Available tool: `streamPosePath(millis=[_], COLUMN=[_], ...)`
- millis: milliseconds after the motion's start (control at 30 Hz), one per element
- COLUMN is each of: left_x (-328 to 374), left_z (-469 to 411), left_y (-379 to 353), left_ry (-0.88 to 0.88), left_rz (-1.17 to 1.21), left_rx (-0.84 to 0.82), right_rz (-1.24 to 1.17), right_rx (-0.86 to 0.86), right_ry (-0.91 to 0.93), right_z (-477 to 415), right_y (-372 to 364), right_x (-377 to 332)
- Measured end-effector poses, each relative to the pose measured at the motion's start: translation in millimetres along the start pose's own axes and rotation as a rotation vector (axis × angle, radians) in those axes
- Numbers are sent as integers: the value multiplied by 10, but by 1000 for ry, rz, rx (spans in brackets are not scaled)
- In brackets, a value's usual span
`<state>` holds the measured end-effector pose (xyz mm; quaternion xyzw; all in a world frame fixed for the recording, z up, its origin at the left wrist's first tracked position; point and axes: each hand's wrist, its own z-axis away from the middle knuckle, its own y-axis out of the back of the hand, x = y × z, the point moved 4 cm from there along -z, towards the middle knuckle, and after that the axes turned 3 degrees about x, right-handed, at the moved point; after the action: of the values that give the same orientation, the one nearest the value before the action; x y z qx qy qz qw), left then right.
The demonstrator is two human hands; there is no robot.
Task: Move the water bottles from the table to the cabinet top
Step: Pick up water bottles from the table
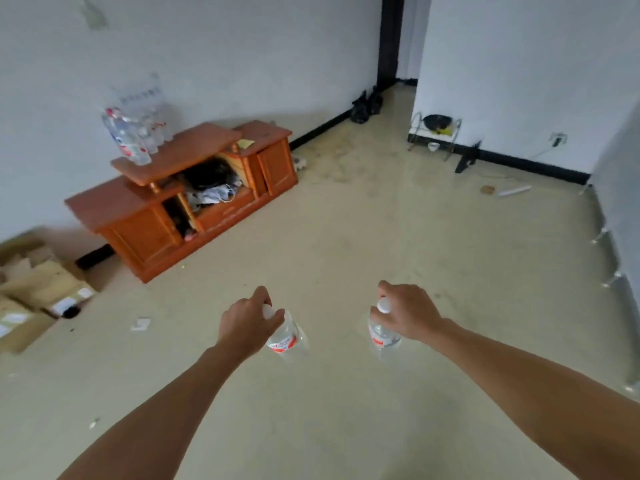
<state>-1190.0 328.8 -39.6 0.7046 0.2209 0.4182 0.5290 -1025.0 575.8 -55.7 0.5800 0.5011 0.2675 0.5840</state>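
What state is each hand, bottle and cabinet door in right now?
Left hand: shut on left bottle near the cap.
Right hand: shut on right bottle near the cap.
Both bottles: capped, carried above the floor.
Bottles on cabinet: clustered on the raised shelf.
Cabinet doors: closed.

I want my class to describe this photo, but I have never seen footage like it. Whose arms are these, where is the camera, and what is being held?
The one picture comes from a camera worn on a person's head, looking forward and down. The left hand and right hand each grip a clear water bottle by its top: the left bottle and right bottle. Ahead, against the wall, stands a wooden cabinet with more bottles already on top. Cardboard boxes lie on the floor.
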Motion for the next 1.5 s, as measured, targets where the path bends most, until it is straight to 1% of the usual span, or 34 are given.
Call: streamPosePath(millis=[100, 200, 267, 433, 500, 567, 733, 867, 1033, 1133, 1267, 1400, 1500], left_x=[-643, -1267, -1672, -2826, -3174, -3506, -4029, -4390, -4873, -5095, -5384, -5669, -5944], left_z=[-349, -731, -1009, -1948, -2334, -2796, -3938, -4874, -6162, -6793, -7755, -8626, -9270], left_y=[287, 472, 528, 718, 833, 1001, 1317, 1314, 1106, 1069, 1178, 1258, 1208], left_ry=[148, 265, 319, 385, 389, 386, 360, 361, 395, 440, 492, 504, 511], left_rz=[24, 40, 22, -13, -30, -42, -67, -31, -2, -1, -6, -15, -17], left_rx=[63, 103, 100, 66, 58, 48, 71, 84, 65, 41, 67, 86, 69], right_rz=[-28, -89, -113, -81, -67, -74, -106, -124, -63, -40, -76, -48, -40], right_rx=[-54, -66, -89, -116, -136, -110, -89, -80, -180, -221, -183, -113, -132], right_ry=[113, 153, 166, 210, 214, 210, 189, 205, 299, 367, 404, 432, 419], right_z=[-889, -1653, -2099, -3371, -3804, -4294, -5457, -6478, -7896, -8640, -9792, -10803, -11453], right_y=[-276, -572, -825, -1500, -1631, -1746, -1889, -2180, -2787, -2910, -2911, -2984, -3143], right_x=[-516, -998, -1295, -2112, -2377, -2625, -2996, -3159, -3280, -3397, -3527, -3645, -3723])
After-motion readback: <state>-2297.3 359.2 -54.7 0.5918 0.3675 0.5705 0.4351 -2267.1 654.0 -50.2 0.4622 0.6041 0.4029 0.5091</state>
